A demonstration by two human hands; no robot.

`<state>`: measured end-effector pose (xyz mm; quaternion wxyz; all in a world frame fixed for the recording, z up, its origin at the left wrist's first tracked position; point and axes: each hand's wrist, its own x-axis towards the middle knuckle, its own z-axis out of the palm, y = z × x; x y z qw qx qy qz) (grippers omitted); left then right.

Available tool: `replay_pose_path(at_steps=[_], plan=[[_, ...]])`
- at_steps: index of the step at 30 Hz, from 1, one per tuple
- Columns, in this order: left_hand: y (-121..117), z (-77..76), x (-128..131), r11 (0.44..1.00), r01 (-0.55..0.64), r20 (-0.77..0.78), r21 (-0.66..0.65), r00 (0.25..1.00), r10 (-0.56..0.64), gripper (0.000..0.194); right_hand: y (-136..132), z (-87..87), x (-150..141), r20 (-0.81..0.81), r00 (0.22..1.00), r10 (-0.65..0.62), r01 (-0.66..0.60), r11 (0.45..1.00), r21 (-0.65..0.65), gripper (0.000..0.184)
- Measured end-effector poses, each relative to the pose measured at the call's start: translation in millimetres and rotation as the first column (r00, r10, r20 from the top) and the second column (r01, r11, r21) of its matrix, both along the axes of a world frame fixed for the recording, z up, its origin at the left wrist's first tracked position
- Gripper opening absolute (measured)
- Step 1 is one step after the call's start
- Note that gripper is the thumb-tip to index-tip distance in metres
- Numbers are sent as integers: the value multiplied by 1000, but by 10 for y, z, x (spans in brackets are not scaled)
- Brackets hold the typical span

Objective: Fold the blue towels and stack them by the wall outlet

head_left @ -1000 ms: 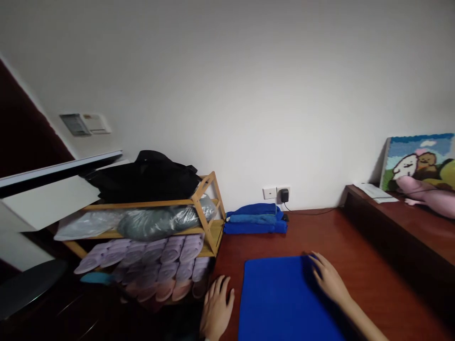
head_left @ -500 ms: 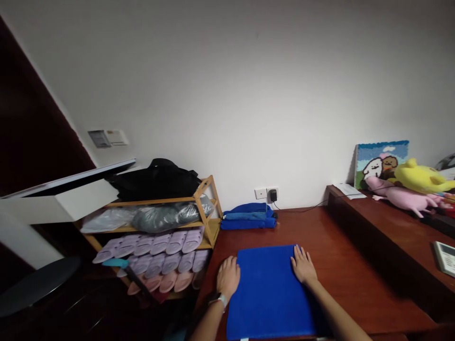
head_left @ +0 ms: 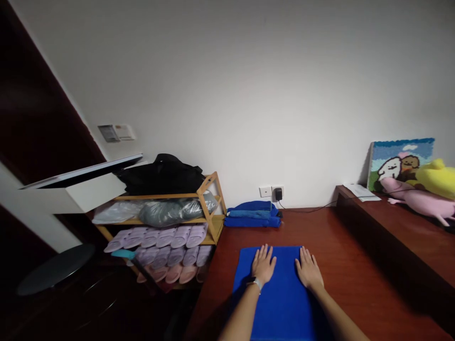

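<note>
A blue cloth point(head_left: 280, 303) lies spread flat on the reddish-brown wooden table point(head_left: 341, 265). My left hand point(head_left: 263, 265) rests on its upper part with the fingers stretched out, and a watch point(head_left: 255, 283) is on that wrist. At the cloth's upper right corner my right hand point(head_left: 308, 269) lies flat with its fingers extended, partly over the right edge. Neither hand grips anything. Behind the cloth, against the wall, sits a stack of folded blue cloths point(head_left: 253, 215).
To the left stands a wooden rack point(head_left: 209, 213) with several slippers point(head_left: 179, 239) and a black bag point(head_left: 161, 175). A plug point(head_left: 279, 193) with a cable sits in the wall. On the raised ledge at right are a pink plush toy point(head_left: 419, 199) and a picture point(head_left: 400, 166).
My left hand has moved right, from the table beside the cloth onto its upper part. My right hand has come to rest flat at the upper right corner. The view has also shifted.
</note>
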<state>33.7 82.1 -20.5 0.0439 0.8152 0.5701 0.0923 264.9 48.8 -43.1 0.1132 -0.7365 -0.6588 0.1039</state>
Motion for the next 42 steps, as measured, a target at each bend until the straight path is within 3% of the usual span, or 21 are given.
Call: replay_pose_path(at_steps=[3, 6, 12, 16, 18, 20, 25, 27, 29, 32, 35, 38, 42], plan=[[5, 27, -613, 995, -99, -32, -15, 995, 98, 66, -2, -20, -6, 2, 1000, -4, 4, 1000, -2, 75], [-28, 36, -984, 990, -140, -49, -17, 989, 139, 68, -3, 2, -19, 24, 1000, -15, 15, 1000, -13, 76], [-52, 14, -1040, 990, -138, -48, -2, 989, 138, 70, -8, 113, 11, 73, 997, 4, -5, 1000, 20, 72], [-28, 71, -1031, 991, -135, -49, 10, 990, 135, 67, -13, 91, 32, 71, 997, 20, -19, 1000, -18, 71], [-29, 111, -922, 991, -131, -47, 32, 990, 133, 66, -11, 73, 30, 52, 999, 14, -12, 999, -39, 72], [-53, 137, -651, 993, -96, -19, 75, 995, 98, 63, -5, 66, 26, 39, 999, 11, -9, 999, -41, 72], [-238, 62, 516, 972, 223, 115, 74, 966, -231, 63, 5, 52, 52, 69, 997, 19, -15, 998, -63, 71], [-322, -13, 863, 970, 241, 136, 44, 960, -244, 63, 3, 37, 70, 99, 994, 47, -40, 997, -66, 69], [-383, -84, 966, 976, 218, 139, 29, 966, -220, 64, 0, 28, 77, 113, 992, 59, -52, 997, -57, 68], [-412, -129, 640, 987, 158, 122, 15, 980, -159, 65, -4, 32, 62, 98, 995, 22, -17, 999, -47, 70], [-388, -93, -30, 1000, -13, 45, -9, 999, 13, 70, -5, 32, 41, 87, 996, -2, 6, 999, -41, 71], [-371, -48, -653, 979, -204, -26, 5, 979, 204, 76, 10, 24, 31, 96, 995, -4, 8, 999, -41, 71], [-393, -55, -991, 963, -266, -39, 39, 963, 267, 76, 27, 73, 13, 100, 995, -10, 18, 997, -74, 70]])
